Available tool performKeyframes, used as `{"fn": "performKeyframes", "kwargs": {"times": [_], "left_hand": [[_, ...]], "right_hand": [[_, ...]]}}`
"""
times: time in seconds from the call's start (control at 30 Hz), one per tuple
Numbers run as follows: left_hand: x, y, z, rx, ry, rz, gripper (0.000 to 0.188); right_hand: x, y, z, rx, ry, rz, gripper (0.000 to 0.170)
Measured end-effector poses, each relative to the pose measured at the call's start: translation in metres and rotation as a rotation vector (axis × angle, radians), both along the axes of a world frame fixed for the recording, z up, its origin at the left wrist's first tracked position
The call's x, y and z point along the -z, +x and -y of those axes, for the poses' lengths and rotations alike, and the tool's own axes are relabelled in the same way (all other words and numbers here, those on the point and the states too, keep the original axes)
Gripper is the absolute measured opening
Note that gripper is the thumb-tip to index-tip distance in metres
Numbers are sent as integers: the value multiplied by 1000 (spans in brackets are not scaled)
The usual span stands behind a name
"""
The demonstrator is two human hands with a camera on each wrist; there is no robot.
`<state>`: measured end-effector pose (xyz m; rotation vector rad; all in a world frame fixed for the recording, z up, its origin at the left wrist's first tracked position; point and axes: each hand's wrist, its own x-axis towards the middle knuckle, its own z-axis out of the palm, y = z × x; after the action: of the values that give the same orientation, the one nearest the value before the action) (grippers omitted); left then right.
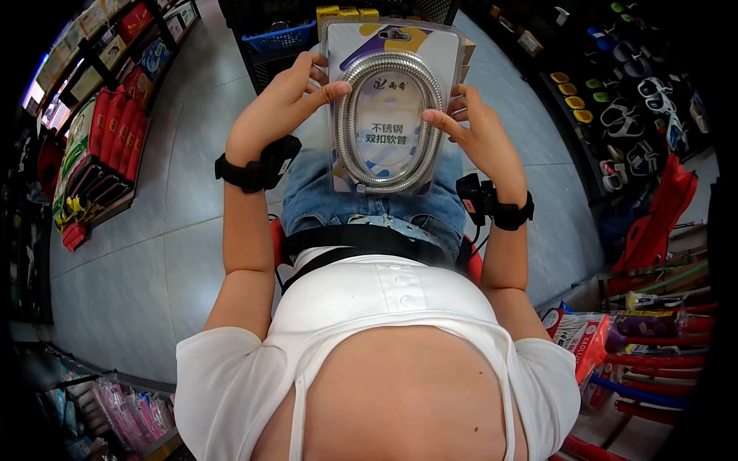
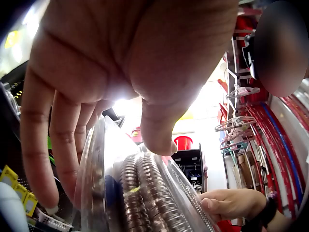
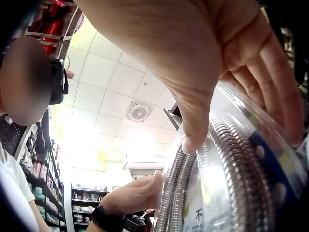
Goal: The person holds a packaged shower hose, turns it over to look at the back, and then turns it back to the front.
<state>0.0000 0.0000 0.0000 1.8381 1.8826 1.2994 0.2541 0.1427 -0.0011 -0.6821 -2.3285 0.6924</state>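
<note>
A clear blister pack (image 1: 396,34) with a coiled silver metal hose (image 1: 347,127) is held upright above the lap, its printed front toward the head camera. The left hand (image 1: 283,100) grips its left edge, thumb on the front and fingers behind. On the right edge the right hand (image 1: 483,132) holds it the same way. In the left wrist view the left hand (image 2: 120,63) has its thumb over the ribbed hose (image 2: 154,193), fingers along the outer side. The right wrist view shows the right hand (image 3: 207,63) with its thumb at the hose (image 3: 236,169).
Behind the pack stand a blue basket (image 1: 278,38) and yellow boxes (image 1: 347,14). Red packages (image 1: 115,127) fill a rack on the left. Slippers and sandals (image 1: 621,119) hang at the right, above red packaged goods (image 1: 588,338). Grey floor tiles (image 1: 196,184) lie around the person.
</note>
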Motion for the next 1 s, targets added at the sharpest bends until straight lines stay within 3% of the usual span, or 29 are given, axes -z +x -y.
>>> {"fn": "performKeyframes", "kwargs": {"times": [0.47, 0.57, 0.87, 1.0], "left_hand": [[-2, 4, 2, -16, -6, 7, 53], [-2, 0, 1, 12, -10, -2, 77], [-6, 1, 2, 17, -28, -21, 76], [1, 0, -1, -9, -6, -22, 54]], "right_hand": [[1, 0, -1, -14, 21, -35, 75], [0, 1, 0, -12, 23, -17, 75], [-2, 1, 1, 4, -32, 24, 79], [-1, 0, -1, 2, -8, 21, 79]]}}
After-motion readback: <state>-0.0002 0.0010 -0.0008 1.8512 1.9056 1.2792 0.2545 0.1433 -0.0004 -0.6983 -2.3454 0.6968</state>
